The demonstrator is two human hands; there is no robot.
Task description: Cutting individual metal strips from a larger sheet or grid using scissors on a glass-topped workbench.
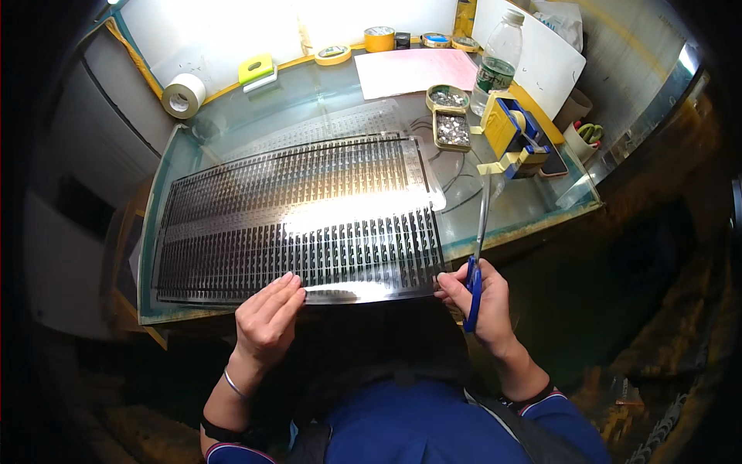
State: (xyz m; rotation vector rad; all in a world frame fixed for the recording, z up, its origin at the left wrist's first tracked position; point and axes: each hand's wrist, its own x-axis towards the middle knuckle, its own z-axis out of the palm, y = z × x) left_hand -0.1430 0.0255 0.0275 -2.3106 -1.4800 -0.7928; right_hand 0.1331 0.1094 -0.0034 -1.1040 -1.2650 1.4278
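A large clear film sheet (363, 247) printed with rows of small black shapes lies over the glass tabletop, its front edge reaching the table's near edge. My left hand (268, 319) is closed at that front edge, fingers together on top; its thumb is hidden. In my right hand (491, 308) are scissors (473, 298) with blue handles, their blades pointing away from me. The thumb and a fingertip of this hand meet at the sheet's near right corner; whether they pinch it is hard to make out. Bright glare covers the sheet's middle.
Another clear sheet (386, 116) lies partly beneath. Behind it are a pink paper (417, 73), two small tins (451, 129) of metal bits, a plastic bottle (496, 68) and a tape dispenser (516, 135). Tape rolls (184, 96) stand along the back. The glass table (533, 220) ends at the right.
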